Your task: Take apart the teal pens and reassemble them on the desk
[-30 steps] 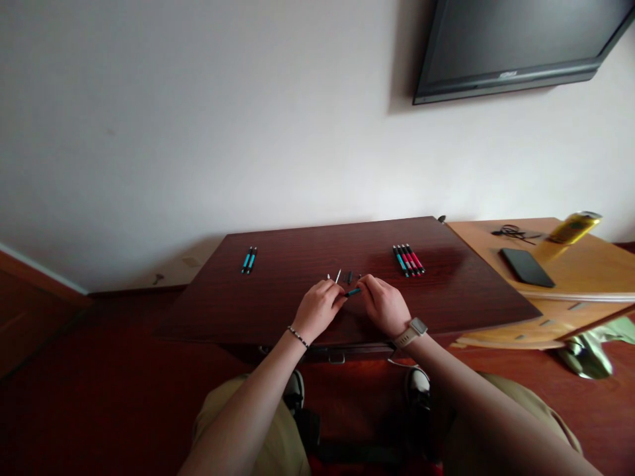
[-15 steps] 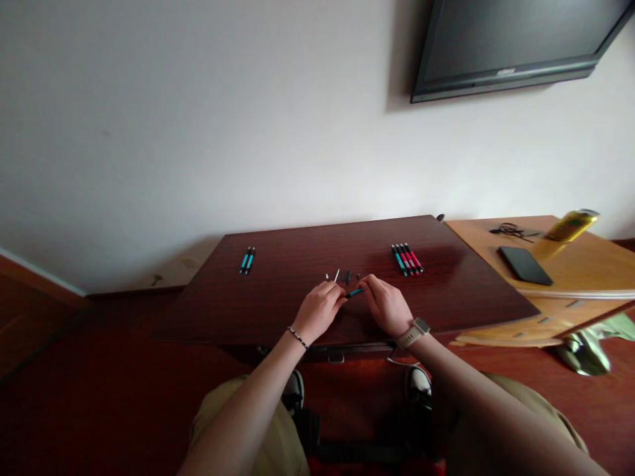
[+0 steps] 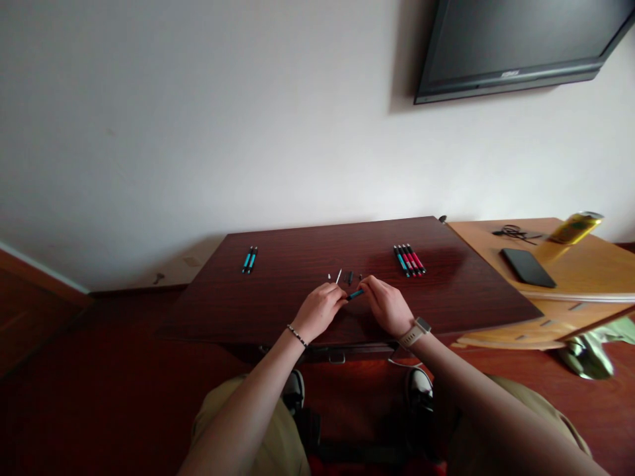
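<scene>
My left hand (image 3: 319,309) and my right hand (image 3: 387,305) meet over the middle of a dark wooden table (image 3: 278,297). Between their fingertips they pinch a short blue pen barrel (image 3: 354,294), one end in each hand. Just beyond the hands lie several small loose pen parts (image 3: 344,276), among them a thin white piece. Two blue pens (image 3: 249,259) lie side by side at the far left of the table. A row of several blue and red pens (image 3: 409,259) lies at the far right.
A lighter wooden desk (image 3: 585,271) adjoins the table on the right, with a black phone (image 3: 527,267), a yellow can (image 3: 574,227) and a dark cable (image 3: 513,231). A screen (image 3: 516,39) hangs on the white wall. My knees (image 3: 258,423) are under the table's front edge.
None beyond a slight shift of the camera; both hands stay on the blue barrel in the same place.
</scene>
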